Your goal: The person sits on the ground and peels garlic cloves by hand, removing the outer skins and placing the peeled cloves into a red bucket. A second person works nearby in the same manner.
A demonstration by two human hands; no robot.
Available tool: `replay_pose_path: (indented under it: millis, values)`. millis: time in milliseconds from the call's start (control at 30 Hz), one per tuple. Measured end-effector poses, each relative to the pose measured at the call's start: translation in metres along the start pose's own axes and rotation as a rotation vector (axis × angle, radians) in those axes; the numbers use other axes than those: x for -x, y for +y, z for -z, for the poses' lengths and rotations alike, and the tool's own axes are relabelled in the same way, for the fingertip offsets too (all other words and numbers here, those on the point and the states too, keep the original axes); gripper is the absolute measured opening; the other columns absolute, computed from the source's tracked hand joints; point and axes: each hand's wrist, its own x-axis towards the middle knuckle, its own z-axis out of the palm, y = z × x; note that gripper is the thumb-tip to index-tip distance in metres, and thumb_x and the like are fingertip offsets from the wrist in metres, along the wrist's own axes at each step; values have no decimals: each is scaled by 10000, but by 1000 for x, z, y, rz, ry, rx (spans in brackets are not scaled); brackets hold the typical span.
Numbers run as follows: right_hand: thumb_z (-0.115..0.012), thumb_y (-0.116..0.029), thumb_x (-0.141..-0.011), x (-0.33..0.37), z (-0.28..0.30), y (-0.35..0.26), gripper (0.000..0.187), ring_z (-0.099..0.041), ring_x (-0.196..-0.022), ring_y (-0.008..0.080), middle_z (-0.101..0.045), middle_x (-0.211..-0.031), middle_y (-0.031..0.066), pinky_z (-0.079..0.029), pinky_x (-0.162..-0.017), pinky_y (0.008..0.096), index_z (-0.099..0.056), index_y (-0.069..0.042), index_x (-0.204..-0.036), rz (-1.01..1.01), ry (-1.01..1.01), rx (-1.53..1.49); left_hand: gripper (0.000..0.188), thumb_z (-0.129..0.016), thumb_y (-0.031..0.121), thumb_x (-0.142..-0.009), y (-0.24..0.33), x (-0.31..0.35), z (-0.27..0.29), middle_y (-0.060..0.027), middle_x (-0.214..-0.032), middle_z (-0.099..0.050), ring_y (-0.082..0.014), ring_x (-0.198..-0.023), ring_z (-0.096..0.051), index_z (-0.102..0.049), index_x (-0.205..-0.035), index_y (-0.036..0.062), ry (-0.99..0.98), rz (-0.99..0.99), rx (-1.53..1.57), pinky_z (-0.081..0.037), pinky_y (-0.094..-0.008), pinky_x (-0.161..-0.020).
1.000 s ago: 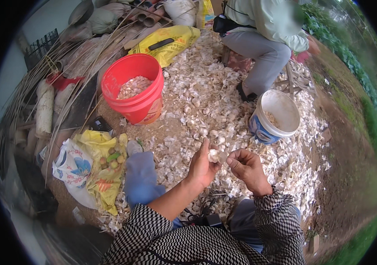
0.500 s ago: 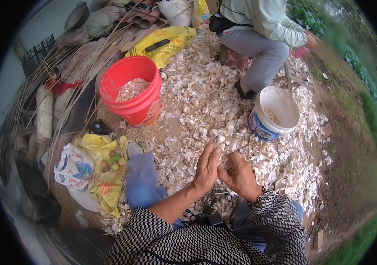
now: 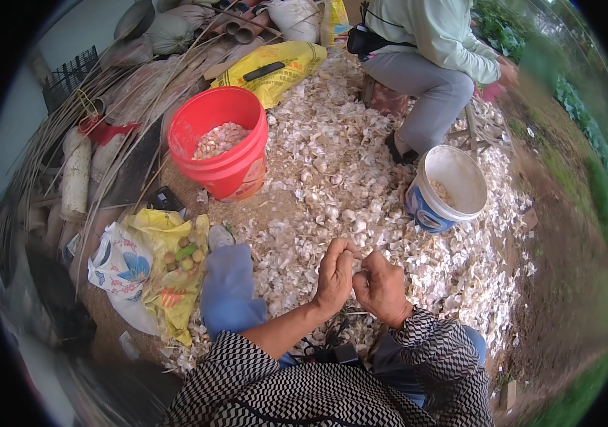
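Observation:
My left hand (image 3: 336,274) and my right hand (image 3: 382,288) are close together in front of my lap, above a thick layer of garlic skins (image 3: 297,249). Both have their fingers bent and pinched around a small pale piece of garlic (image 3: 358,265), mostly hidden by the fingers. Whole garlic bulbs (image 3: 331,212) lie among the skins just beyond my hands. A red bucket (image 3: 258,146) ahead to the left holds many peeled cloves (image 3: 220,140). The white and blue bucket (image 3: 425,208) ahead to the right has a few cloves at its bottom.
Another person (image 3: 418,78) sits on a low stool at the far right. Left of my leg, a yellow bag (image 3: 176,299) holds several round fruits beside a white patterned bag (image 3: 120,267). Sticks, pipes and sacks (image 3: 169,35) pile up at the far left; a yellow sack (image 3: 282,71) lies behind the red bucket.
My fingers have curled in tighter, the left fingertips bending toward the right hand. The whole view has shifted slightly, with the buckets appearing a little further right.

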Motion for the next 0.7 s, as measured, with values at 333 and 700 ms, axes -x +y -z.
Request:
replay_pose_path:
  millis: [333,700]
  values:
    - [-480,-48,-863,-30,2,3,113,-396,-498,47,-565,-728,49,-262,-395,162,-515,-6,-962,-874,-87,-1077,256,-466,347,-898,26,-26,36,-48,-723,-524,-159,-522,-488,-481,-911,92,150,691,782,-314,-225,-388]
    - [-495,-101,-858,-82,-150,160,145,-495,-724,165,-541,-774,82,-439,-633,275,-500,14,-946,-584,-327,-645,358,-512,-27,-799,60,-34,84,-86,-796,-547,-152,-688,-554,-366,-1112,66,336,117,621,-473,-280,-616]
